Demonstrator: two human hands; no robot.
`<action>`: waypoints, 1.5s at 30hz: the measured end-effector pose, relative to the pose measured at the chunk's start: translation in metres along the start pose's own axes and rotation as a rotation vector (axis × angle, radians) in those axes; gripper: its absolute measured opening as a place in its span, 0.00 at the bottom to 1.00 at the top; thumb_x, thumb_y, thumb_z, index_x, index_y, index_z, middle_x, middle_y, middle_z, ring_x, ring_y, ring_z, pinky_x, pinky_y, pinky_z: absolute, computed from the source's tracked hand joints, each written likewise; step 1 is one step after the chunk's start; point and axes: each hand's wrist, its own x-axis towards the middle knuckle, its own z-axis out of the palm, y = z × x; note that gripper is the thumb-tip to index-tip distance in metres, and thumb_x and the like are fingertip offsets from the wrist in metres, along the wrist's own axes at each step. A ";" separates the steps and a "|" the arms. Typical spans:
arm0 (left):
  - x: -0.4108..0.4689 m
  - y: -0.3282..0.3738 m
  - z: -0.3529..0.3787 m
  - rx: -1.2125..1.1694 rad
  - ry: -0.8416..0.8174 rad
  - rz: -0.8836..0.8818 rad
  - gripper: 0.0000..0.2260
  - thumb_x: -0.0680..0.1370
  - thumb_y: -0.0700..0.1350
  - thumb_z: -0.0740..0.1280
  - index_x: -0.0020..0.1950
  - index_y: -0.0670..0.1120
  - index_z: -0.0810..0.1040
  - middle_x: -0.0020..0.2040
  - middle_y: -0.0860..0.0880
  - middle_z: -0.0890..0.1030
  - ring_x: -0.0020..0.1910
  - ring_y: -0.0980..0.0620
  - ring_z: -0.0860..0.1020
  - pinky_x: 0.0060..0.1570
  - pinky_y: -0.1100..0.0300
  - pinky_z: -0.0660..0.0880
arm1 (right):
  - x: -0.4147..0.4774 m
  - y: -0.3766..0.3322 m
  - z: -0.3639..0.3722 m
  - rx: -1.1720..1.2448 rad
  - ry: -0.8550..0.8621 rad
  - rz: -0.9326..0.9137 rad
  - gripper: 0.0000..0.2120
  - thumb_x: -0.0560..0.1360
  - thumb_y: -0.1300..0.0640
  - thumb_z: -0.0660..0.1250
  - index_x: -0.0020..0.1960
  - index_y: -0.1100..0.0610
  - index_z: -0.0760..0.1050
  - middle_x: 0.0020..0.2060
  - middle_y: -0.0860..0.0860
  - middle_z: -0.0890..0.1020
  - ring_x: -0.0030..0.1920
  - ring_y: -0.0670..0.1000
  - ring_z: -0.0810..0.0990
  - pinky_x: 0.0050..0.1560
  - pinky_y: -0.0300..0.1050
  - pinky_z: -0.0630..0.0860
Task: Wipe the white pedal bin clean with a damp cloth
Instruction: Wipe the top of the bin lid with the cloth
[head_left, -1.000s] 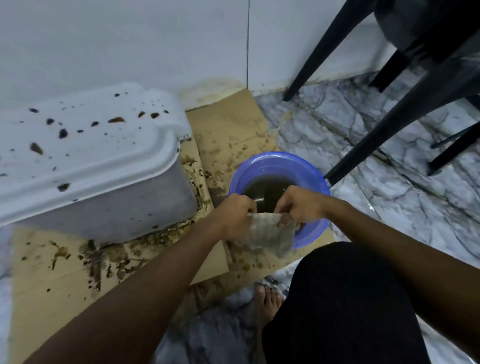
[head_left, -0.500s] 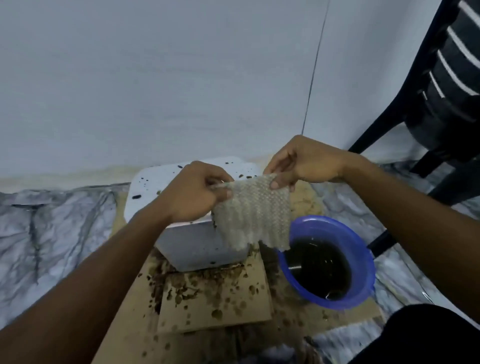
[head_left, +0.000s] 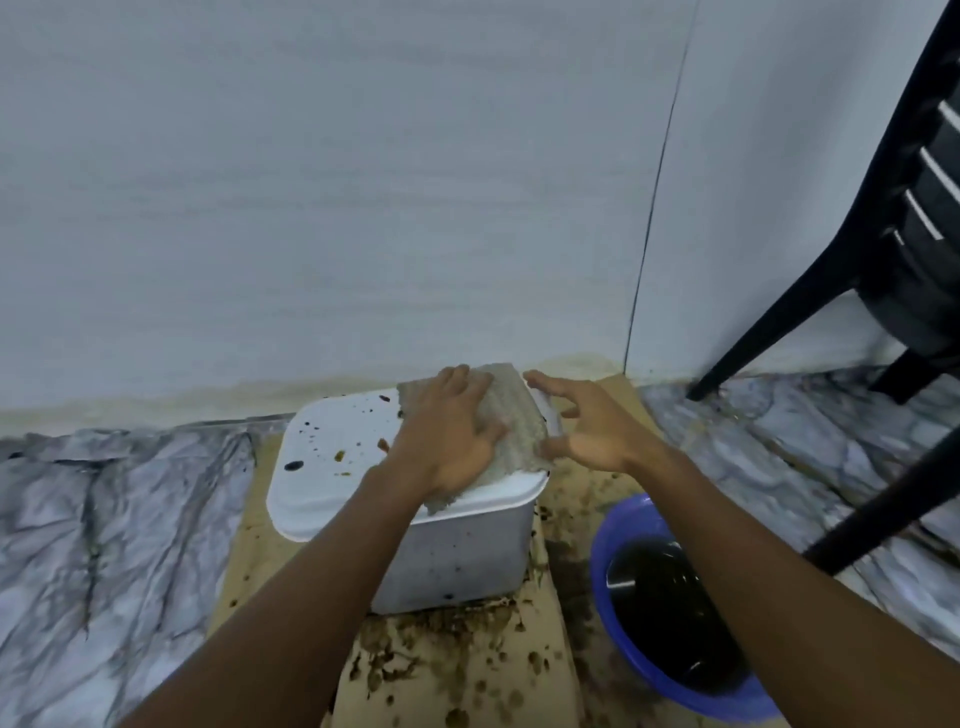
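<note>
Both bare forearms reach forward from the lower edge of the view. The left hand (head_left: 451, 436) lies palm down, fingers spread flat, pressing downward. The right hand (head_left: 587, 431) hovers just beside it, fingers loosely splayed and slightly curled, gripping nothing.

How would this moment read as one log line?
left hand flat on cloth | cloth on bin lid | right hand open beside

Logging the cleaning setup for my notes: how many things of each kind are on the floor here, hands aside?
White pedal bin: 1
Cloth: 1
Blue basin: 1
Black chair: 1
Cardboard sheet: 1, maybe more overlapping
Total: 5
</note>
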 end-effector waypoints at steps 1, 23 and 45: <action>0.005 0.006 0.006 0.016 -0.018 -0.012 0.31 0.84 0.62 0.54 0.83 0.50 0.55 0.84 0.46 0.52 0.83 0.47 0.47 0.81 0.45 0.47 | -0.001 0.006 0.001 0.030 -0.014 0.007 0.45 0.67 0.60 0.79 0.78 0.48 0.63 0.76 0.45 0.67 0.75 0.48 0.66 0.71 0.48 0.68; 0.016 0.023 0.033 0.219 -0.048 0.054 0.31 0.84 0.65 0.44 0.84 0.54 0.39 0.84 0.52 0.39 0.81 0.51 0.34 0.80 0.45 0.35 | 0.004 0.038 -0.005 0.082 -0.101 -0.132 0.41 0.64 0.60 0.83 0.70 0.42 0.68 0.59 0.25 0.75 0.60 0.27 0.73 0.61 0.25 0.69; -0.016 -0.019 0.020 0.250 -0.009 -0.024 0.32 0.81 0.70 0.40 0.82 0.59 0.39 0.83 0.56 0.38 0.81 0.56 0.35 0.79 0.53 0.34 | -0.004 0.031 0.010 -0.043 -0.040 -0.117 0.66 0.50 0.39 0.86 0.80 0.50 0.57 0.79 0.45 0.60 0.77 0.44 0.61 0.75 0.44 0.61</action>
